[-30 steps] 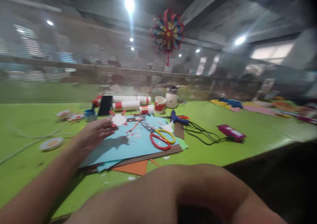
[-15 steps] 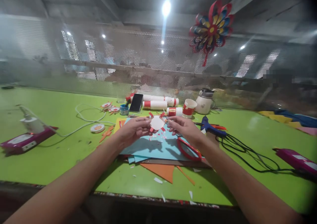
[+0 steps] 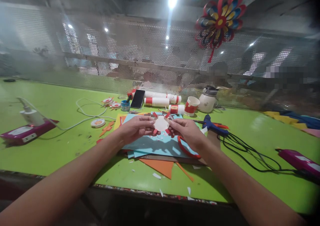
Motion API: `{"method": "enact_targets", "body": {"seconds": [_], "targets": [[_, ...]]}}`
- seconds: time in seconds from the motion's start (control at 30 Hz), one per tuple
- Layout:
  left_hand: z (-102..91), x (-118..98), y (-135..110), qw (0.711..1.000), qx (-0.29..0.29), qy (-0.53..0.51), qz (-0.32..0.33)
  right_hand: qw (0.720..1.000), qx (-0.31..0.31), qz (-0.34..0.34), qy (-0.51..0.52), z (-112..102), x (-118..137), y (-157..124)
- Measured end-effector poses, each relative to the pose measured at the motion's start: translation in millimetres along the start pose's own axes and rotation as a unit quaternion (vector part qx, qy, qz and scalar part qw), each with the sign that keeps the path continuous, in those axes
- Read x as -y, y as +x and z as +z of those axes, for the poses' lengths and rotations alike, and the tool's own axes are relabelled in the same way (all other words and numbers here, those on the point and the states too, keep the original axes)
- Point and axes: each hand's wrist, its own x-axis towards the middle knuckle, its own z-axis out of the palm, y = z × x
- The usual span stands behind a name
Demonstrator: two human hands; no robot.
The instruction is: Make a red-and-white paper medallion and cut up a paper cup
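Note:
A round white paper disc with short red tabs around its rim is held up between my hands. My left hand pinches its left edge, thumb and fingers closed. My right hand has its fingertips closed on the right edge. Below lie light blue paper sheets scattered with small red and white scraps. Red-handled scissors lie partly hidden under my right hand. An orange paper piece pokes out at the front of the stack.
Behind stand a phone, a blue jar, a red-and-white paper cup and a jug. A blue glue gun with a black cord lies right. Power strips sit at both sides, beside a tape roll.
My right hand has closed in on the disc's right edge, where a gap showed before. The disc has shifted slightly right. The camera view has tilted a little.

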Motion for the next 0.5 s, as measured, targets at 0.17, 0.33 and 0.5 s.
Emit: {"method": "enact_targets", "body": {"seconds": [0.17, 0.33, 0.5], "targets": [[-1.3, -0.8, 0.1, 1.0, 0.002, -0.01, -0.007, 1.0, -0.008, 0.002, 0.002, 0.8, -1.0, -0.5], [-3.1, 0.6, 0.5, 1.0, -0.012, 0.007, -0.018, 1.0, -0.017, 0.005, -0.003, 1.2, -2.4, -1.3], [-5.9, 1.3, 0.8, 0.999, -0.013, 0.035, -0.032, 1.0, -0.015, 0.012, -0.013, 1.1, -1.4, -2.1]]}}
